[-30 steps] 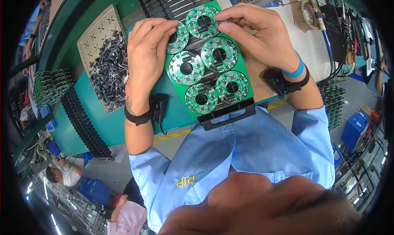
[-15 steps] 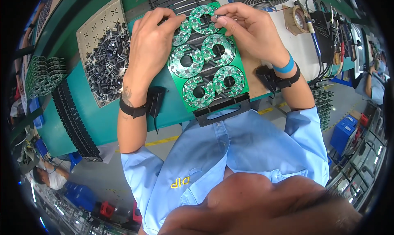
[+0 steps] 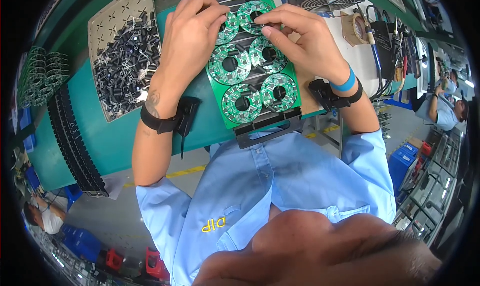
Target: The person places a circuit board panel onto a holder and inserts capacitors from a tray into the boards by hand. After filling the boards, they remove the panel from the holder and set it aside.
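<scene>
A green circuit board panel (image 3: pixel 218 92) with several ring-shaped sections lies in a black carrier (image 3: pixel 270 132). Small black cylindrical components stand or lean on the rings. Over the far left ring, my left hand (image 3: pixel 192 33) is closed, thumb and fingertips together at its edge. What those fingertips hold, if anything, is hidden. My right hand (image 3: pixel 312 38) pinches a small black cylindrical component at the far right ring, low over the board; the fingers mostly cover it. Left of my left forearm, a beige tray (image 3: pixel 114 23) holds a heap of black cylindrical components with wire leads (image 3: pixel 122 68).
Black slotted strips (image 3: pixel 75 141) and stacked green boards (image 3: pixel 42 78) stand at the left of the green table (image 3: pixel 145 148). A fan (image 3: pixel 325 1) sits at the far right, near a brown spool (image 3: pixel 354 28) and hand tools (image 3: pixel 400 51). A co-worker (image 3: pixel 447 108) is at the right.
My right hand has lowered the small component toward the far right ring. My left hand has stayed at the far left ring, its fingertips shifting slightly. The whole view has shifted a little.
</scene>
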A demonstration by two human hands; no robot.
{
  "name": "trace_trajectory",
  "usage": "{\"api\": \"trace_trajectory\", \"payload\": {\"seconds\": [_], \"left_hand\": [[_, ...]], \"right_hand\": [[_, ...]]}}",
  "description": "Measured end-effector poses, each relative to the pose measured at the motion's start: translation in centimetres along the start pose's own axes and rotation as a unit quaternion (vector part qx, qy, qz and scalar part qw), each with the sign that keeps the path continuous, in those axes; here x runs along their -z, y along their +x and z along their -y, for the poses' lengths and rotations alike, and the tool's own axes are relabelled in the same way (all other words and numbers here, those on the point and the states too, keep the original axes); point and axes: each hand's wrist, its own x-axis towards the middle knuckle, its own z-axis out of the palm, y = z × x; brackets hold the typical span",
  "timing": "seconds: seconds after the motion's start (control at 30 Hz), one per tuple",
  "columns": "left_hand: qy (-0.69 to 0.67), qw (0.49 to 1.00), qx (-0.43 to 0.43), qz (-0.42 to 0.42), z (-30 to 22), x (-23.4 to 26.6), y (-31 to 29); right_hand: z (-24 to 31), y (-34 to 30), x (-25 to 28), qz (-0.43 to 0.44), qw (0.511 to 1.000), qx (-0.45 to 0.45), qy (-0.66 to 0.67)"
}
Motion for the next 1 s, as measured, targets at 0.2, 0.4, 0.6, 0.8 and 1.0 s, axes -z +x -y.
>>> {"api": "trace_trajectory", "payload": {"seconds": [0.2,0.4,0.6,0.8,1.0], "left_hand": [[0.092,0.993,-0.017,-0.069,1.6,4.7,-0.7],[0.306,0.942,0.136,0.014,6.5,8.3,-2.5],[0.259,0.944,0.200,0.044,6.3,8.1,-2.1],[0.261,0.945,0.199,0.020,6.1,7.9,-2.0],[0.256,0.948,0.190,0.018,6.1,7.8,-2.0]], "right_hand": [[0.2,-0.6,-0.1,-0.013,0.999,-0.031,-0.023],[0.1,-0.6,-0.4,-0.018,0.999,0.001,-0.041],[0.0,-0.3,-0.6,-0.014,0.999,-0.008,-0.047],[-0.3,0.4,-0.9,-0.017,0.999,0.012,-0.047],[-0.3,0.4,-0.9,-0.010,0.999,0.012,-0.052]]}}
